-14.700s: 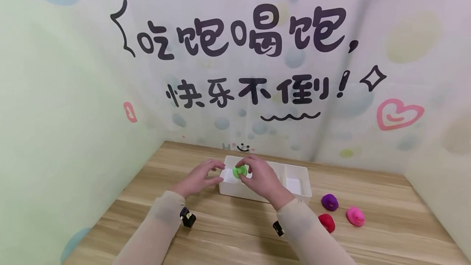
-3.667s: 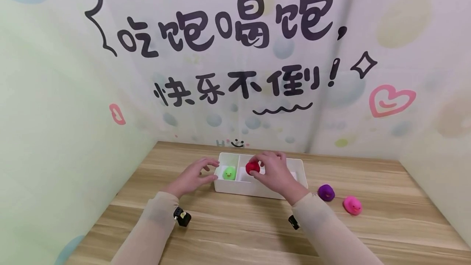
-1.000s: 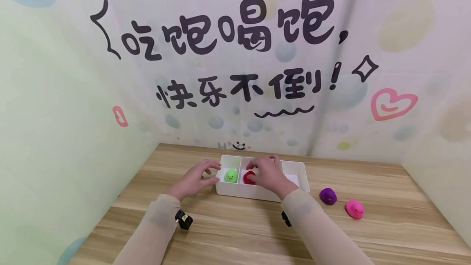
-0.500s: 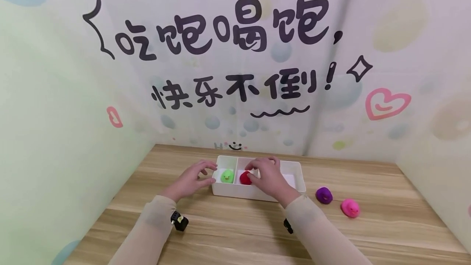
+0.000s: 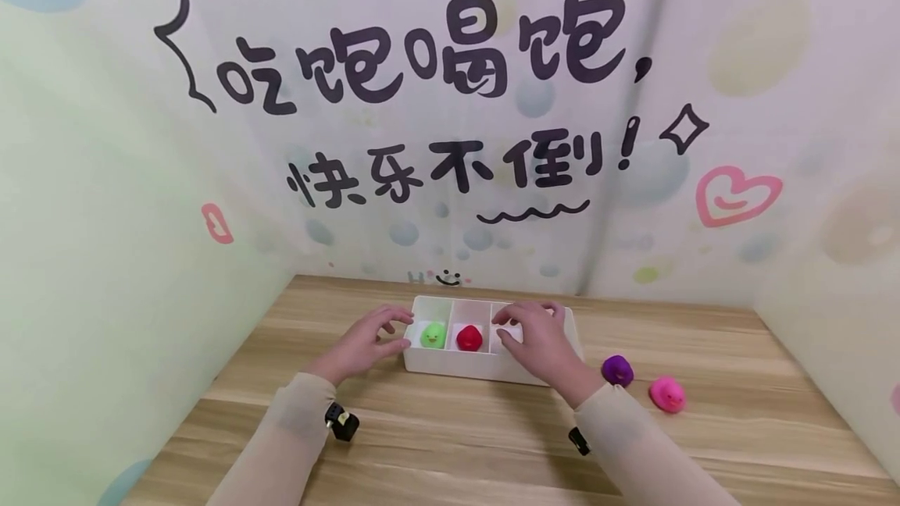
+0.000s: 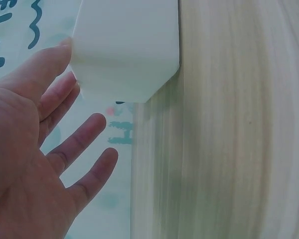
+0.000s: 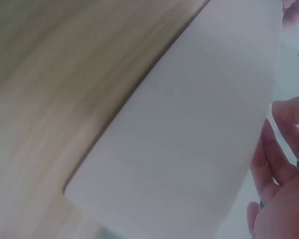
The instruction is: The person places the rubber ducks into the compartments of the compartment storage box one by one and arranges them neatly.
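Head view: nearest, right of the right hand's fingers and toward the wearer, the pink duck [image 5: 667, 395] stands on the wooden table [image 5: 436, 443]; the purple toy [image 5: 617, 371] stands just beyond, to its left. The right hand [image 5: 543, 340] hangs over the white tray [image 5: 464, 364]; its thumb and forefinger are bent and parted, with nothing visible between them: released. The left hand [image 5: 360, 346] is loosely spread, grasping nothing; in the left wrist view its thumb and two fingertips lie at the tray's end rim. Counting compartments from that hand, the green duck [image 5: 432, 336] sits in the first, just right of the left fingertips; the red toy [image 5: 469, 338] sits in the second, just left of the right fingertips. Handling (judged): each toy is probably light, soft and not fragile; take the rounded body from both sides between thumb and forefinger. The tray is probably stiff, light and prone to slide; steady it by the end rim. Farthest, beyond all fingers: a printed backdrop [image 5: 773, 272].
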Demonstrator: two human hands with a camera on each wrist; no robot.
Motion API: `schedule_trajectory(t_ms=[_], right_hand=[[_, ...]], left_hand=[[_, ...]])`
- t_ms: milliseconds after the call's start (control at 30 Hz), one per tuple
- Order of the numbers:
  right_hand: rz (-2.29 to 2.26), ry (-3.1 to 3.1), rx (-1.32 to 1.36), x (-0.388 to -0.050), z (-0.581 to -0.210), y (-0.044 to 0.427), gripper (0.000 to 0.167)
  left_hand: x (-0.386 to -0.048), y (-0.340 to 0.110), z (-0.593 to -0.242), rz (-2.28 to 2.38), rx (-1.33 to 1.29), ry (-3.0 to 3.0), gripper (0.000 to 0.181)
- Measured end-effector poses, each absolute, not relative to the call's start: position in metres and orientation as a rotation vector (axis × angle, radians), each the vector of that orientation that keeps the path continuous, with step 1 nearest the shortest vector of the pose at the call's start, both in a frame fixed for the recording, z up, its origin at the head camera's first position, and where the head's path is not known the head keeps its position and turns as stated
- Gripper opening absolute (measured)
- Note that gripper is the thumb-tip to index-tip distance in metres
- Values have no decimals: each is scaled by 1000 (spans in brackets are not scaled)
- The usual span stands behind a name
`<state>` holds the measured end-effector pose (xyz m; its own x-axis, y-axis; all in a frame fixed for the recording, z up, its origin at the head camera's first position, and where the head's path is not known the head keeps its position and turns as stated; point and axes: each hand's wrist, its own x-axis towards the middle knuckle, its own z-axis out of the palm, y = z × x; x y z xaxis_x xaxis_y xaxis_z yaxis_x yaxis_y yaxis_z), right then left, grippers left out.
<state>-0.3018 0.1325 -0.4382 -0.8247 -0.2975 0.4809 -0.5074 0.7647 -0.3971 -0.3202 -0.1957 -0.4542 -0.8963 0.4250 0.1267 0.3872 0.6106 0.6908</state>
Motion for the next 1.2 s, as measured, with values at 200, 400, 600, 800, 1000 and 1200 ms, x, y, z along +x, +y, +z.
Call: schedule_trajectory(t_ms=[200,400,600,800,1000,1200], right_hand=[[740,-2533,575,-294,-435,146,12],[732,-2565,566,-284,-430,162,14],[701,-2553,545,-277,-433,184,14],[668,-2503,548,-270,-434,206,16],[671,-2463,556,-268,-438,225,17],[683,-2483,520,-263,-441,239,16]], left_hand=[[-319,-196,-454,1158,697,2788,40],[-319,-195,-455,1161,693,2779,42],[-321,-194,-454,1162,723,2787,43],[-321,-193,-454,1160,720,2783,42],[-321,-195,-455,1163,727,2784,42],[-319,-196,-454,1164,724,2784,42]])
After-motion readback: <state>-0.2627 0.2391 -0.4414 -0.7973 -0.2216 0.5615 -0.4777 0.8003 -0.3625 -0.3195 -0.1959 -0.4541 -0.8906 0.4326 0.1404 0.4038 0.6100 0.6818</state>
